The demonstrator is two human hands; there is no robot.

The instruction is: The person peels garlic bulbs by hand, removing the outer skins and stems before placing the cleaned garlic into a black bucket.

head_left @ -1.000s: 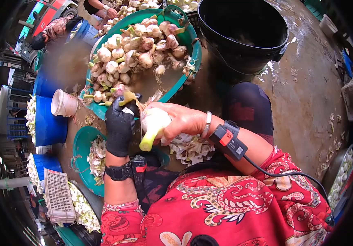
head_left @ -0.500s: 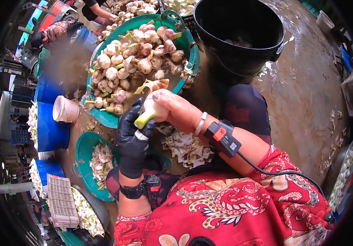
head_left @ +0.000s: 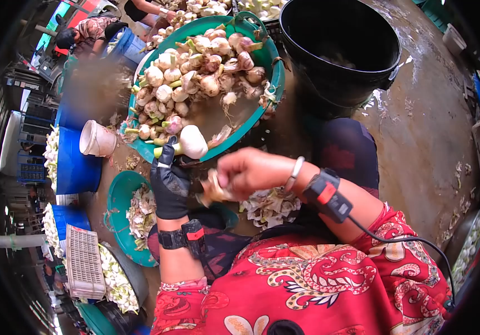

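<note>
In the black glove, my left hand (head_left: pixel 170 187) is closed around the green stem of a garlic bulb (head_left: pixel 194 142). The bulb is white and smooth, held at the near rim of a green basin (head_left: pixel 278 67). That basin carries many unpeeled garlic bulbs (head_left: pixel 211 85) with dry, brownish skins. To the right of the glove and apart from the bulb, my bare right hand (head_left: pixel 244 174) pinches a piece of garlic skin (head_left: pixel 215 191), which is smeared by motion. Loose garlic peelings (head_left: pixel 273 206) lie in a heap below my right hand.
Beyond my right hand stands a large black bucket (head_left: pixel 337 84). A smaller green tub (head_left: pixel 118 204) with peelings is at left, near a white pail (head_left: pixel 97 139) and blue barrels (head_left: pixel 78 167). Another person (head_left: pixel 92 33) bends at the upper left. The floor (head_left: pixel 418 139) looks wet.
My right hand has pulled away from the bulb, down and toward me, with skin in its fingers. The bulb in my left hand now shows bare and white. The view has shifted slightly.
</note>
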